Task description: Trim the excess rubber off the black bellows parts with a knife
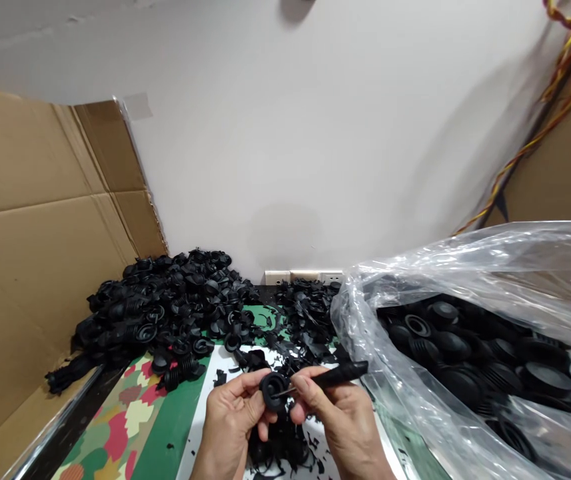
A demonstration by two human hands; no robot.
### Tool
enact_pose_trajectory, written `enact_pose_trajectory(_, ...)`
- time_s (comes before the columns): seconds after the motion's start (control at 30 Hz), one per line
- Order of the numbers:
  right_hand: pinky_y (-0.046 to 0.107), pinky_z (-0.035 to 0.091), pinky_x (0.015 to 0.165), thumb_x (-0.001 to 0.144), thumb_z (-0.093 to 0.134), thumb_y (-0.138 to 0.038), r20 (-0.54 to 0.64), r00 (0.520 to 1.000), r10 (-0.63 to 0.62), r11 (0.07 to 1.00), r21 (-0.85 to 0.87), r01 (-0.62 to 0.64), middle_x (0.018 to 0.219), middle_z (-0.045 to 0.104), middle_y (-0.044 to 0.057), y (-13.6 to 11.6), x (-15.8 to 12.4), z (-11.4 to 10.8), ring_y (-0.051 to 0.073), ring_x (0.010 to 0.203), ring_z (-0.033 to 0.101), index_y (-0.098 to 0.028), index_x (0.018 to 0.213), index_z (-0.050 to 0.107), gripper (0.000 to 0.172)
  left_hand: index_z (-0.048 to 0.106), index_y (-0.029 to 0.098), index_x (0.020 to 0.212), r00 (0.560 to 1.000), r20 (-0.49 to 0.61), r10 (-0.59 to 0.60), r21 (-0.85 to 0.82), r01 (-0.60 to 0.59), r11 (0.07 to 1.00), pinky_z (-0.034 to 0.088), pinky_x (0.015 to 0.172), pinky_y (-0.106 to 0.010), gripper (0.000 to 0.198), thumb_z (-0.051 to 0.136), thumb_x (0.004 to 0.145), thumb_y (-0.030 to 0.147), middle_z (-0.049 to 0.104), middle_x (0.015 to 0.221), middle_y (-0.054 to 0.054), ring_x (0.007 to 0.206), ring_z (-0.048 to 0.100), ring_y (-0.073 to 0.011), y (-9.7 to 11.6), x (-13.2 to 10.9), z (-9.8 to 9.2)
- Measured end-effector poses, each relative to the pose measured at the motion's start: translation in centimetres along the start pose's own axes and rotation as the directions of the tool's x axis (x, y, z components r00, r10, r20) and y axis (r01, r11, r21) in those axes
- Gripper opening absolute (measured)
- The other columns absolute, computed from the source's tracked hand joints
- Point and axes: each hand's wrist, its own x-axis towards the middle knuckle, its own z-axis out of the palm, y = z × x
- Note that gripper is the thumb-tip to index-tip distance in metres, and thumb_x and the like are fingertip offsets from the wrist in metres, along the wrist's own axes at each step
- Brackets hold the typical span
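I log: tabletop [81, 412] under camouflage cloth [132, 417]; on it a heap of black rubber parts [165, 310], black scraps [310, 320], a clear bag [465, 267].

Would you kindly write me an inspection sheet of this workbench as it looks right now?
Surface: camouflage-patterned cover with a white sheet under the hands.
Job's things: rubber ring; black-handled tool, its thin tip at the ring.
Clutter: pile of black rubber parts at left rear; black scraps strewn mid-table; clear plastic bag of more parts at right.
Grips: left hand pinches the ring; right hand holds the tool.
Cables: twisted red-and-yellow cables hang top right.
Surroundings: cardboard at left; white wall; sockets at its foot.
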Motion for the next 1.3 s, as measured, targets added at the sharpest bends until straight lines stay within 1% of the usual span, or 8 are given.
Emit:
enact_pose_trajectory(0.27, 0.026, 0.047, 0.051, 0.075, 0.067, -0.038, -0.036, 0.975, -0.220, 0.972, -0.086, 0.216, 0.054, 0.061, 0.000, 0.0, -0.3, 0.1, 0.015, 0.049, 0.057, -0.018, 0.069, 0.066, 0.021, 0.077, 0.011, 0.080, 1.000, 0.001, -0.008, -0.023, 0.008, 1.000, 0.037, 0.038, -0.017, 0.037, 0.086, 0.052, 0.034, 0.064, 0.053, -0.003, 0.047, 0.052, -0.0096, 0.0, 0.2, -0.2)
enact_pose_trajectory(0.6, 0.027, 0.053, 0.059, 0.081, 0.064, -0.025, 0.108, 0.839, -0.534, 0.804, -0.241, 0.543, 0.076, 0.067, 0.005, 1.1, -0.1, -0.4, 0.017, 0.066, 0.063, -0.021, 0.081, 0.068, 0.005, 0.077, 0.012, 0.078, 1.000, -0.014, -0.015, -0.063, 0.014, 0.998, 0.038, 0.037, -0.017, 0.033, 0.086, 0.052, 0.030, 0.066, 0.057, -0.004, 0.047, 0.054, -0.0096, -0.1, 0.2, -0.4)
enact_pose_trajectory(0.73, 0.025, 0.054, 0.061, 0.081, 0.062, -0.016, 0.230, 0.740, -0.632, 0.689, -0.270, 0.672, 0.078, 0.068, 0.004, 1.4, 0.3, -0.9, 0.017, 0.069, 0.065, -0.023, 0.087, 0.066, 0.009, 0.077, 0.012, 0.079, 1.000, 0.000, -0.021, -0.082, 0.021, 0.996, 0.038, 0.037, -0.016, 0.034, 0.087, 0.052, 0.030, 0.064, 0.053, -0.003, 0.045, 0.053, -0.0091, -0.1, 0.2, -0.4)
enact_pose_trajectory(1.0, 0.022, 0.055, 0.066, 0.082, 0.058, -0.007, 0.431, 0.625, -0.651, 0.541, -0.314, 0.780, 0.084, 0.070, 0.006, 0.1, -0.3, -0.9, 0.016, 0.075, 0.067, -0.022, 0.098, 0.063, 0.023, 0.078, 0.014, 0.081, 1.000, 0.021, -0.019, -0.124, 0.022, 0.992, 0.037, 0.037, -0.015, 0.032, 0.086, 0.054, 0.030, 0.066, 0.054, -0.002, 0.041, 0.048, -0.0056, -0.4, 0.4, -0.7)
enact_pose_trajectory(1.07, 0.022, 0.055, 0.065, 0.082, 0.058, -0.009, 0.406, 0.656, -0.637, 0.574, -0.319, 0.754, 0.083, 0.070, 0.006, 0.2, -0.5, -0.8, 0.016, 0.074, 0.067, -0.022, 0.096, 0.065, 0.020, 0.078, 0.013, 0.080, 1.000, 0.008, -0.025, -0.119, 0.026, 0.993, 0.037, 0.037, -0.015, 0.033, 0.086, 0.053, 0.030, 0.066, 0.055, -0.003, 0.042, 0.050, -0.0063, -0.4, 0.3, -0.6)
enact_pose_trajectory(1.13, 0.023, 0.053, 0.061, 0.084, 0.058, -0.016, 0.315, 0.742, -0.592, 0.672, -0.316, 0.670, 0.076, 0.068, 0.005, 0.4, -0.5, -0.5, 0.016, 0.068, 0.065, -0.021, 0.085, 0.067, 0.010, 0.077, 0.013, 0.080, 0.999, -0.007, -0.038, -0.107, 0.037, 0.994, 0.037, 0.037, -0.016, 0.034, 0.086, 0.052, 0.030, 0.067, 0.055, -0.004, 0.043, 0.052, -0.0078, -0.4, 0.2, -0.5)
enact_pose_trajectory(1.23, 0.024, 0.050, 0.052, 0.084, 0.059, -0.030, 0.139, 0.911, -0.388, 0.887, -0.212, 0.410, 0.059, 0.064, 0.002, 0.6, -0.5, -0.3, 0.016, 0.054, 0.061, -0.020, 0.073, 0.065, 0.016, 0.077, 0.011, 0.077, 0.998, -0.036, -0.043, -0.093, 0.039, 0.995, 0.037, 0.036, -0.016, 0.034, 0.087, 0.051, 0.031, 0.066, 0.054, -0.005, 0.044, 0.054, -0.0094, -0.4, 0.1, -0.4)
enact_pose_trajectory(1.3, 0.025, 0.048, 0.050, 0.082, 0.061, -0.036, 0.071, 0.969, -0.238, 0.960, -0.138, 0.245, 0.051, 0.062, 0.000, 0.5, -0.4, -0.2, 0.016, 0.049, 0.059, -0.019, 0.071, 0.064, 0.021, 0.076, 0.011, 0.076, 0.998, -0.048, -0.039, -0.084, 0.035, 0.996, 0.037, 0.036, -0.016, 0.034, 0.086, 0.051, 0.032, 0.066, 0.053, -0.005, 0.044, 0.054, -0.0098, -0.4, 0.1, -0.3)
